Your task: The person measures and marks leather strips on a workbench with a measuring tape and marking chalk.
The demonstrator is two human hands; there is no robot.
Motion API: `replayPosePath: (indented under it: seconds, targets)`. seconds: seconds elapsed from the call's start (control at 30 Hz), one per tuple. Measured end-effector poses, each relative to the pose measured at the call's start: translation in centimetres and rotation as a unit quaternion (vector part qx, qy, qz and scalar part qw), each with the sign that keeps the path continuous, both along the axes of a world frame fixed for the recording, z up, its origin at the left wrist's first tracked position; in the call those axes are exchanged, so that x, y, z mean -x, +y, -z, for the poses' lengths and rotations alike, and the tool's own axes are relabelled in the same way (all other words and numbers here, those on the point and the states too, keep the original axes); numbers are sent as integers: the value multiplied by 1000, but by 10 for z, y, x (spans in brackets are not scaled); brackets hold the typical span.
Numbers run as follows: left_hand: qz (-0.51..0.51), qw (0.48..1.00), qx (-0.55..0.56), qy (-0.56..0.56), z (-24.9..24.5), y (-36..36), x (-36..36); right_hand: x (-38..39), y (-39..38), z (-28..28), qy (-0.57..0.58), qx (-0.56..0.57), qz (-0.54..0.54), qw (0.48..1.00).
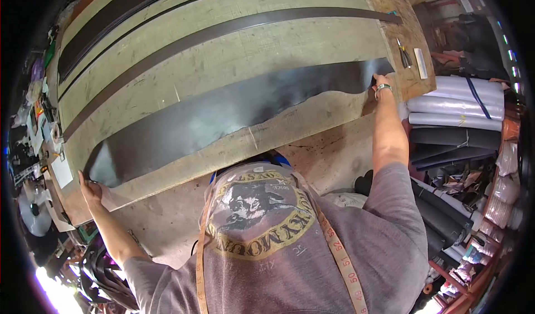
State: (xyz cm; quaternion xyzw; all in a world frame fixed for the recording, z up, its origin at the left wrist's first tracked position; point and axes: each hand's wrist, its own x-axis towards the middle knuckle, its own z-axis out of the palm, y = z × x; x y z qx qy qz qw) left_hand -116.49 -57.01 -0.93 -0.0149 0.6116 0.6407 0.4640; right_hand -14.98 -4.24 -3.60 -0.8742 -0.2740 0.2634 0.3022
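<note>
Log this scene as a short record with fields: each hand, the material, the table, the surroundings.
left: left hand grips the left end of the dark leather sheet
right: right hand grips the sheet's right end
sheet: spread lengthwise across the work board; near edge ragged
on board: long dark strips beyond the sheet; hand tool near the right edge
worn: measuring tape round the neck
beside board: stacked rolls of material on the right

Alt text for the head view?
Arms spread wide, the left hand and right hand each hold an end of a long black leather sheet lying on a worn wooden table. Narrow dark strips lie beyond.
</note>
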Motion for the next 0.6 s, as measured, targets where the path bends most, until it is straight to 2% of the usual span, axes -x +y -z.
replayPosePath:
  seconds: [0.07, 0.1, 0.13, 0.2, 0.23, 0.27, 0.33, 0.43, 0.6]
  targets:
    - [-72, 991, 62, 99, 8, 14, 8, -8, 7, -2, -27, -2, -8, 1000]
    - [-121, 985, 45, 112, 5, 17, 11, -38, 24, 30, -64, -74, -28, 995]
    - [-112, 965, 39, 236, -11, 24, -8, -43, 32, 39, -71, -89, -34, 993]
    - [-102, 952, 68, 280, -2, 15, -7, -48, 37, 46, -81, -120, -40, 989]
    - [-121, 956, 118, 239, 28, -13, 24, -16, 22, 15, -29, -80, 2, 996]
    - [-140, 957, 164, 196, 50, -34, 49, -15, 21, 15, -34, -52, 0, 998]
    - [-187, 951, 165, 183, 49, -41, 38, -12, 19, 10, -29, -46, 13, 998]
    - [-181, 947, 159, 214, 29, -21, 15, -33, 30, 29, -23, -61, 12, 998]
    - [-45, 977, 140, 155, 57, -54, 86, -14, 22, 15, -42, -43, 11, 998]
